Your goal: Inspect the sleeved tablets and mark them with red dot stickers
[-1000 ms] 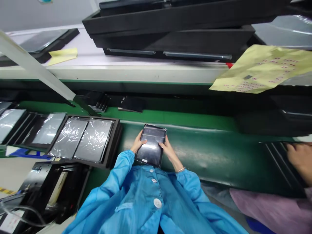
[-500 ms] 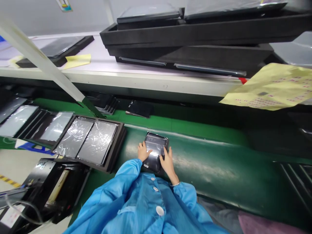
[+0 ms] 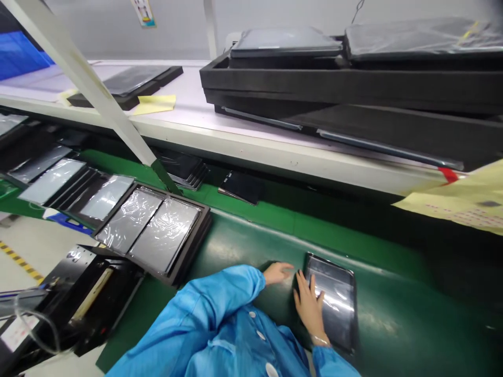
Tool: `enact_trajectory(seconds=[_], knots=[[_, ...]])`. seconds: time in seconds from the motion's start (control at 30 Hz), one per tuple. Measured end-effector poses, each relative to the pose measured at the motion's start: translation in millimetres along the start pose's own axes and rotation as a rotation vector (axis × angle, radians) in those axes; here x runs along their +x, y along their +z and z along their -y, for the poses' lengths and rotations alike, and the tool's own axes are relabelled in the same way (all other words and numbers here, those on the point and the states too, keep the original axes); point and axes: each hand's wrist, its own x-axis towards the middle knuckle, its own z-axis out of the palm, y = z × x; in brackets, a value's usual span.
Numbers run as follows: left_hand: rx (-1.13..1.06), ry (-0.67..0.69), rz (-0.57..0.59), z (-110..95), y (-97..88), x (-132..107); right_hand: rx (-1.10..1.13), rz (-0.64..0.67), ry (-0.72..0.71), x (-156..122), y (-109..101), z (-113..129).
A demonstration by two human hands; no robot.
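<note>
A dark, glossy tablet-like panel (image 3: 338,293) lies flat on the green padded mat and reflects the light. My right hand (image 3: 311,306) rests along its left edge, fingers spread and stretched out, some of them over the surface. Just left of the panel, my left hand (image 3: 277,273) hovers or rests over the mat, apart from the panel, its fingers pointing right and nothing visible in them. Some of its fingers are hidden.
Left on the bench, a black foam tray (image 3: 192,242) holds two film-wrapped panels (image 3: 163,235). Behind it are a stack of dark panels (image 3: 184,168) and a smaller dark stack (image 3: 241,186). Loaded black trays (image 3: 338,86) sit on the white shelf (image 3: 251,149), above a hanging yellow sheet (image 3: 463,201).
The panel has shifted right along the mat, with my right hand still on it. My left hand has come off the panel's left side. The view has swung left.
</note>
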Motion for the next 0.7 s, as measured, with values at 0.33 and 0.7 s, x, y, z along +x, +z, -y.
enact_trajectory(seconds=[0.33, 0.7], knots=[[0.206, -0.196, -0.917, -67.3, -285.0, 97.2, -0.035, -0.166, 0.016, 0.7, -0.4, -50.0], [-0.045, -0.335, -0.882, -97.5, -334.2, 125.0, 0.541, -0.026, -0.008, 37.5, 19.4, 24.5]])
